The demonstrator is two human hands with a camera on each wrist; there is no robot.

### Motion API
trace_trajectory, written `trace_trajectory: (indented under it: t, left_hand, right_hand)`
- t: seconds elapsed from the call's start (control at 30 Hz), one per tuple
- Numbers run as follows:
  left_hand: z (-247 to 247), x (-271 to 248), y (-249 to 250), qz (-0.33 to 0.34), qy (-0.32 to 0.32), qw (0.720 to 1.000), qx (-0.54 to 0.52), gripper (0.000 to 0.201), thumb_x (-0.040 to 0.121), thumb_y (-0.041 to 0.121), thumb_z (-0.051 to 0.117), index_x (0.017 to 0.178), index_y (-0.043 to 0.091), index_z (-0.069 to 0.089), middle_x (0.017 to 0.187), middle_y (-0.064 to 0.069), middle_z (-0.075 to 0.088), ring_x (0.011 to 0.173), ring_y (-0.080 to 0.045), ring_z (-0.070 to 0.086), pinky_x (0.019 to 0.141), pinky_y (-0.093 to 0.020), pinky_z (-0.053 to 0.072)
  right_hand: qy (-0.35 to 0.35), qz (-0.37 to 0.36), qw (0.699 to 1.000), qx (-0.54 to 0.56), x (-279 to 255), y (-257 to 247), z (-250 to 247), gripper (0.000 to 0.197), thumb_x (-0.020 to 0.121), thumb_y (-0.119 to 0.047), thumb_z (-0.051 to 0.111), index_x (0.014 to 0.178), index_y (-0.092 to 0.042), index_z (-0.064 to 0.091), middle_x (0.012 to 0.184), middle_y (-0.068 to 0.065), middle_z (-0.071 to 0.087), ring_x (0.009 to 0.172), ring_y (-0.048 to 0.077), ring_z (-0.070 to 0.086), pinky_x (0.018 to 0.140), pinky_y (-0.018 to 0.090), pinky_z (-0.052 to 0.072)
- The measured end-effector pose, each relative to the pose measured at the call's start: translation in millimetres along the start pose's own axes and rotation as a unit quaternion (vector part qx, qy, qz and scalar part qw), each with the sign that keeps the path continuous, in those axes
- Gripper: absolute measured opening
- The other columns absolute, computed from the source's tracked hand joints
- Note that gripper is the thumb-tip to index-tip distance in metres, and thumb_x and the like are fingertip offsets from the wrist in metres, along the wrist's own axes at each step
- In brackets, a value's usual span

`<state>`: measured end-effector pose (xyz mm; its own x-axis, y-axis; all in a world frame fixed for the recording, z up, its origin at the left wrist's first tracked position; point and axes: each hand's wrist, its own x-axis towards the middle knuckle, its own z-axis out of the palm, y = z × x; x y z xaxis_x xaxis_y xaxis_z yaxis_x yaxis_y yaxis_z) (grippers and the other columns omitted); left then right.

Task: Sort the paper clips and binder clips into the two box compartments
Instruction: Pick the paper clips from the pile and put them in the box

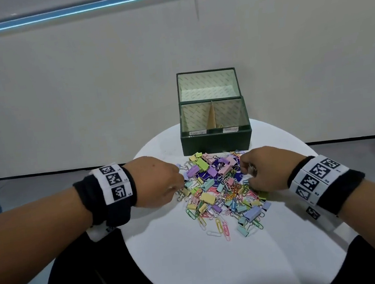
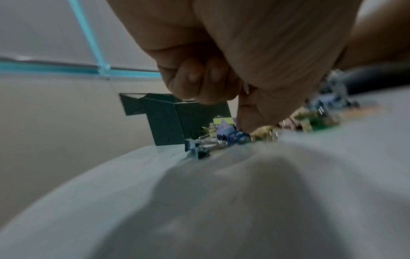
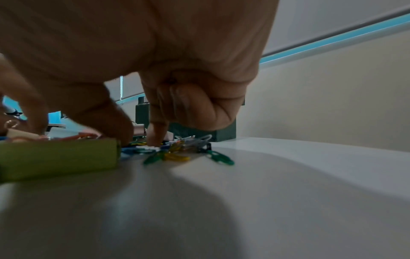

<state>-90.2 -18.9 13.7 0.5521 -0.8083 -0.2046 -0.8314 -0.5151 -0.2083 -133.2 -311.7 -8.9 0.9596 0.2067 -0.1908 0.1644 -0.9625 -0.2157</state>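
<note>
At frame centre, my left hand [image 1: 160,181] and right hand [image 1: 262,171] curl fingertips into the pastel paper-and-binder clip pile [image 1: 221,191] on the round white desk [image 1: 194,267]; any grasp is unclear. The dark green two-compartment box [image 1: 216,142] above has unreadable labels.

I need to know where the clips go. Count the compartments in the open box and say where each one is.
2. In the green box, the left compartment and the right compartment sit side by side, split by a cardboard divider. Each has a small label on the front rim; both look empty.
</note>
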Motion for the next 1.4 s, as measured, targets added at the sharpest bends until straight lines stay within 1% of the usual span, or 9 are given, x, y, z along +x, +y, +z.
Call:
trace_trajectory:
  t: [0.17,0.4,0.57,0.67,0.77,0.93,1.07,1.3,1.4]
  left_hand:
    - [-46,30,-14,-0.104,0.067,0.965,-0.232,0.008,0.095,0.036,0.054,0.089,0.034,0.059,0.069,0.019,0.054,0.064,0.006,0.051,0.061,-0.021,0.04]
    - [-82,136,-10,-0.161,0.113,0.948,-0.249,0.011,0.1,0.031,0.048,0.106,0.028,0.057,0.102,0.006,0.064,0.079,-0.008,0.059,0.066,-0.027,0.046]
    - [-81,166,-6,-0.153,0.074,0.96,-0.223,0.06,0.094,0.024,0.057,0.15,0.021,0.035,0.121,-0.003,0.064,0.108,-0.024,0.06,0.083,-0.026,0.043]
    - [-82,156,-12,-0.157,0.104,0.956,-0.225,0.051,0.094,0.02,0.055,0.144,0.024,0.046,0.12,0.005,0.066,0.109,-0.018,0.06,0.095,-0.031,0.047]
    - [-82,122,-17,-0.132,0.146,0.956,-0.218,0.036,0.096,0.024,0.057,0.13,0.031,0.058,0.108,0.014,0.065,0.088,-0.006,0.058,0.085,-0.025,0.046]
    - [-50,51,-20,-0.119,0.075,0.98,-0.137,0.013,0.095,0.035,0.056,0.106,0.037,0.064,0.096,0.018,0.062,0.082,-0.003,0.057,0.078,-0.028,0.053]
    - [-17,26,-20,-0.147,0.03,0.984,-0.094,0.019,0.096,0.039,0.048,0.107,0.038,0.063,0.103,0.016,0.058,0.086,-0.007,0.056,0.079,-0.03,0.052]
    - [6,28,-14,-0.146,0.092,0.978,-0.117,0.03,0.099,0.035,0.046,0.126,0.037,0.057,0.121,0.011,0.054,0.112,-0.013,0.054,0.089,-0.034,0.05]
    - [9,30,-13,-0.144,0.1,0.976,-0.132,0.034,0.1,0.033,0.044,0.133,0.038,0.052,0.123,0.01,0.054,0.115,-0.014,0.052,0.089,-0.033,0.048]
  right_hand:
    - [-0.002,-0.005,1.0,-0.007,6,6,7,0.011,0.085,-0.023,0.057,0.074,-0.026,0.054,0.073,-0.007,0.059,0.07,0.013,0.053,0.062,0.024,0.045]
    - [-0.022,-0.006,1.0,0.004,6,4,5,0.008,0.083,-0.025,0.058,0.077,-0.025,0.053,0.074,-0.005,0.059,0.07,0.016,0.053,0.066,0.028,0.049]
    - [0.021,-0.008,0.999,0.027,8,6,7,0.003,0.083,-0.024,0.055,0.083,-0.021,0.057,0.078,0.0,0.062,0.075,0.022,0.06,0.068,0.035,0.055]
    - [0.063,-0.014,0.997,0.04,9,6,9,0.005,0.087,-0.024,0.053,0.082,-0.025,0.054,0.076,-0.004,0.06,0.072,0.019,0.059,0.064,0.032,0.055]
    - [0.114,-0.017,0.992,0.058,7,5,4,0.01,0.093,-0.026,0.051,0.082,-0.026,0.051,0.077,-0.005,0.059,0.069,0.017,0.058,0.061,0.031,0.052]
    - [0.204,-0.037,0.977,0.041,18,-4,-34,0.01,0.096,-0.024,0.049,0.086,-0.021,0.05,0.077,-0.003,0.054,0.065,0.016,0.055,0.061,0.034,0.051]
    - [0.252,-0.026,0.967,-0.011,57,-8,-64,0.005,0.097,-0.023,0.049,0.092,-0.02,0.049,0.09,0.0,0.052,0.07,0.017,0.053,0.062,0.03,0.043]
    - [0.137,0.045,0.985,-0.097,98,-5,-80,0.034,0.099,-0.041,0.05,0.111,-0.016,0.069,0.103,0.006,0.066,0.086,0.022,0.062,0.075,0.034,0.052]
    - [0.181,0.028,0.98,-0.077,87,-6,-82,0.027,0.098,-0.035,0.053,0.111,-0.02,0.07,0.105,0.003,0.064,0.088,0.022,0.062,0.075,0.032,0.048]
